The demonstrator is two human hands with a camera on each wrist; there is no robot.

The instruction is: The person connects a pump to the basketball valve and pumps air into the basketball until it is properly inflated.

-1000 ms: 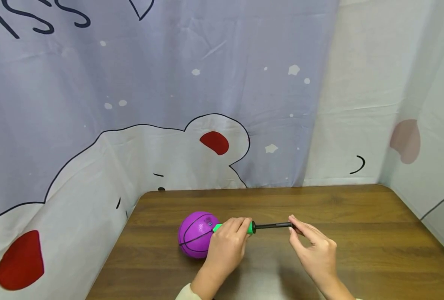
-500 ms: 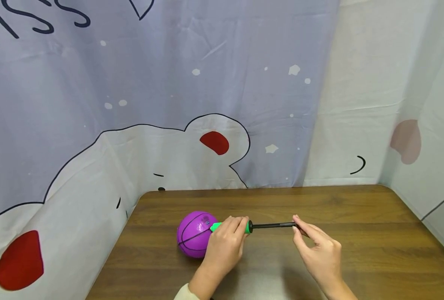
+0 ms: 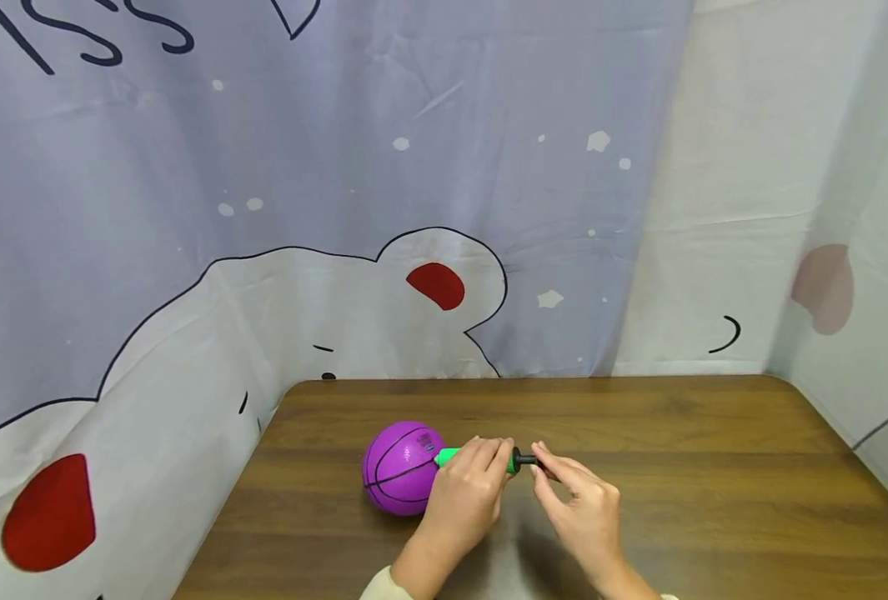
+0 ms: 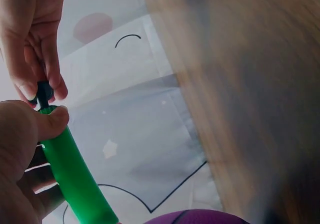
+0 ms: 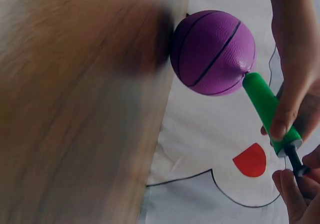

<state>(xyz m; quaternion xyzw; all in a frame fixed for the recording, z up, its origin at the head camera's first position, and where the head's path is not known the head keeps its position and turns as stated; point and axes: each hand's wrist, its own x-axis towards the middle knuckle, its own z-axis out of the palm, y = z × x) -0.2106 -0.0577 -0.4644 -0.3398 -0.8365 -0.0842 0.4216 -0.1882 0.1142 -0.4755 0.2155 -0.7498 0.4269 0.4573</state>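
A purple ball with black basketball lines [image 3: 402,468] rests on the table at the left of centre. Against its right side stands the tip of a green hand pump [image 5: 261,97], lying roughly level. My left hand [image 3: 468,500] grips the green barrel, thumb on one side and fingers round the other in the left wrist view. With thumb and fingertips, my right hand [image 3: 582,512] pinches the black handle at the end of the pump's rod [image 3: 528,459]. Only a short length of the rod shows outside the barrel. The fingers of the left hand cover much of the barrel in the head view.
The brown wooden table [image 3: 714,467] spreads under both hands, with rounded far corners. Behind it hangs a printed curtain [image 3: 549,208] in grey-blue and white with bear shapes. Another light curtain [image 3: 864,350] borders the right side.
My right hand has moved left toward my left hand, pushing the rod from far out to mostly inside the barrel. The left hand keeps its grip, and the ball stays against the pump tip.
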